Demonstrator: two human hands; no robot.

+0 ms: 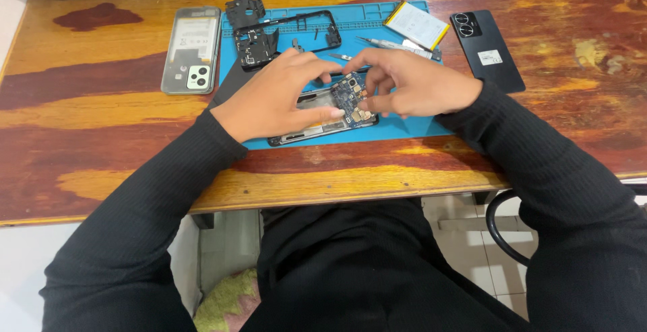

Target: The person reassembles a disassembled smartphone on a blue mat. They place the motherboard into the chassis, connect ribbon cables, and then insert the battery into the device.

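Observation:
An opened phone body [317,126] lies on the blue work mat [404,128] in front of me. A small blue circuit board [349,96] sits at its upper end. My left hand [273,96] rests over the phone's left part, fingertips touching the board. My right hand [414,86] reaches in from the right, its fingers pinching the board's right edge. Both hands hide much of the phone's middle.
A grey phone back cover [192,49] lies left of the mat. On the mat are a black frame [286,32], black plastic parts [244,12], a battery [416,25] and a metal tool [394,45]. A black phone [486,49] lies at the right.

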